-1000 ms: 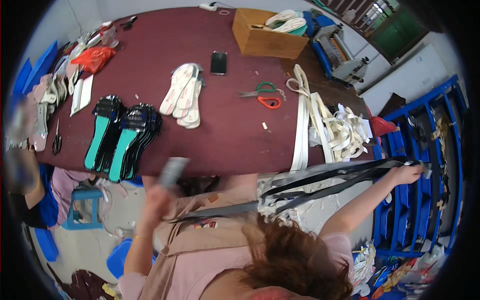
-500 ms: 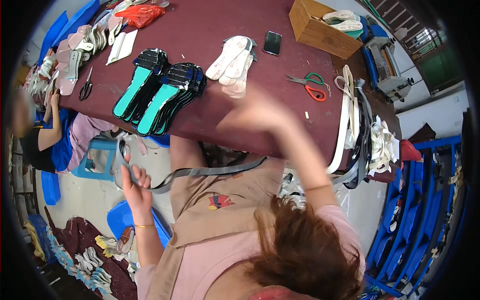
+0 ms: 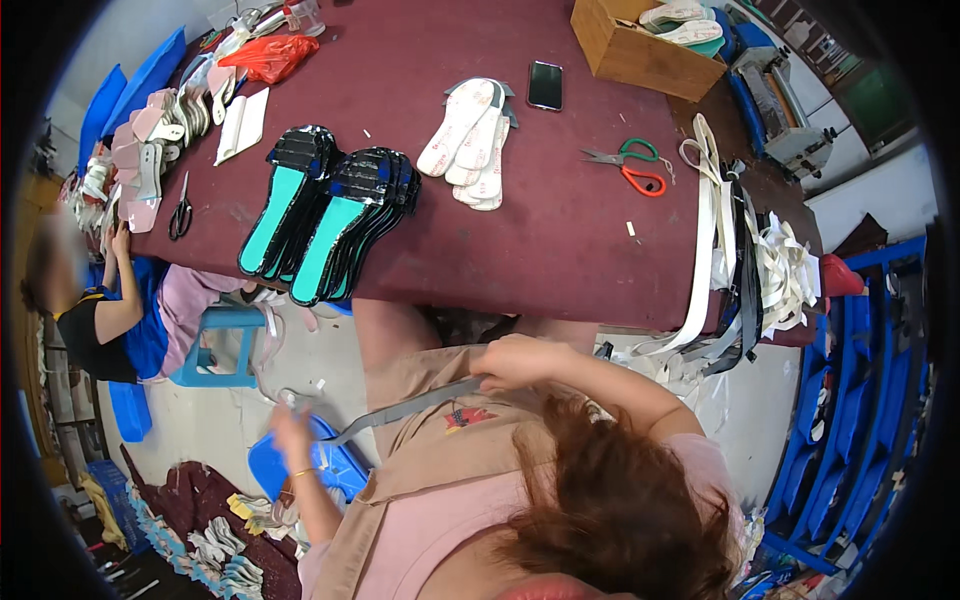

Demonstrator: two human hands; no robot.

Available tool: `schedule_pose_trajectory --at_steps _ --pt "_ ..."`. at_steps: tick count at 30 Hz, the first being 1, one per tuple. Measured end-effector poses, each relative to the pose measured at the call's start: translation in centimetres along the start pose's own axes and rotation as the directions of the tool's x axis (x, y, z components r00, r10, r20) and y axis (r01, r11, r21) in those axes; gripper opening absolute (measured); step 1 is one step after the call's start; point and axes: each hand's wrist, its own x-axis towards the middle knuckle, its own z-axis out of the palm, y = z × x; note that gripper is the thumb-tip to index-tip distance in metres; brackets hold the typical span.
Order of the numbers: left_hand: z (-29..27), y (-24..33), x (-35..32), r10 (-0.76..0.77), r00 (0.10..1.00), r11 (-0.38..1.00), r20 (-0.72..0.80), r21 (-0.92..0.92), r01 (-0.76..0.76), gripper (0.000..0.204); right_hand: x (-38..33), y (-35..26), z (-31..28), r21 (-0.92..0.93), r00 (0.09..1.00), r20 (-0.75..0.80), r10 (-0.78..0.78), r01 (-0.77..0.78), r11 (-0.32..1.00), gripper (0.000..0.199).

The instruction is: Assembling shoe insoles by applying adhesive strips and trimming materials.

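We hold a dark strap [image 3: 400, 410] taut below the surface's [image 3: 560, 250] near edge, right hand [image 3: 515, 362] pinching one end, left hand [image 3: 292, 432] gripping the other, so it hangs straight.

Scissors [image 3: 630, 166] on table [image 3: 560, 250], right of insoles [image 3: 468, 140]
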Motion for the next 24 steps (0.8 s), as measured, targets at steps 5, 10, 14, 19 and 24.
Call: schedule_pose_trajectory --at_steps 5,10,14,19,24 --pt "-6.3 26.1 -5.9 0.861 0.325 0.433 0.391 -0.899 -0.068 0.033 0.8 2.5 -7.6 0.241 0.997 -0.014 -0.075 0.076 0.968 0.02" --pt "-8.3 27.6 -4.6 0.746 0.574 0.336 0.339 -0.935 0.114 0.026 -7.4 20.1 -18.2 -0.293 0.465 -0.857 0.221 -0.793 0.534 0.016" --pt "-11.1 27.4 -3.5 0.773 0.596 0.171 0.216 -0.976 0.132 0.025 -13.8 28.0 -15.9 -0.478 0.576 -0.809 0.119 -0.763 0.435 0.03" --pt "-14.9 28.0 -3.6 0.737 0.663 0.03 0.131 -0.986 0.162 0.025 -9.8 20.0 -12.4 -0.101 0.531 -0.826 0.192 -0.473 0.875 0.036" --pt "-15.2 28.4 -3.4 0.743 0.655 0.027 0.138 -0.984 0.176 0.025 -4.3 3.6 -0.8 0.579 0.879 -0.401 0.257 0.026 0.815 0.075"
